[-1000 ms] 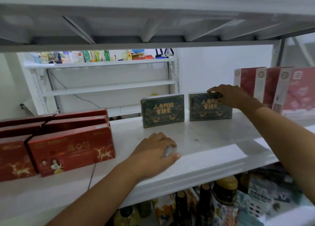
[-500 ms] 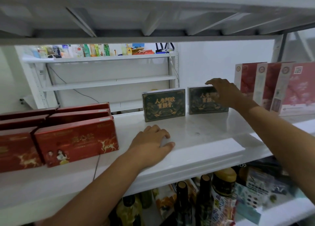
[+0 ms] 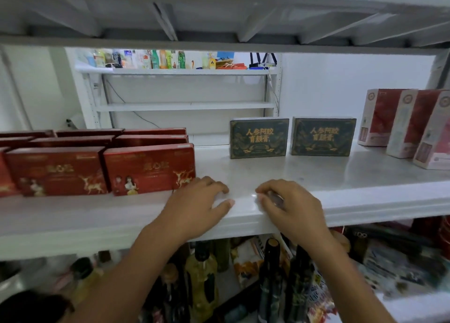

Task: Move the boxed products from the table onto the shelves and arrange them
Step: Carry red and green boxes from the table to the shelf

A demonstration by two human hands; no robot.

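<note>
So when this was snapped, your left hand (image 3: 194,207) and right hand (image 3: 293,208) were both parked palm-down on the front lip of the white metal shelf (image 3: 365,200), close together but not touching. Left fingers were loosely curled with the thumb stuck out sideways. Right fingers were bent at the knuckles, tips on the lip. Neither was holding a box (there was a blurry glint by the right fingertips, couldn't tell what).

The boxed stuff was already up there:
- flat red cardboard boxes with gold deer (image 3: 148,169), packed in rows on the left, the nearest one just beside your left hand
- two dark green boxes with gold lettering (image 3: 259,137), upright side by side at the back with a small gap between them
- tall pink-and-red cartons (image 3: 382,118), standing in a row on the right

My guess is you were pretty far along, since the groups looked sorted and faced forward. The table wasn't in view, so I can't say whether more boxes were waiting. There was bare shelf in front of the green pair if so.
</note>
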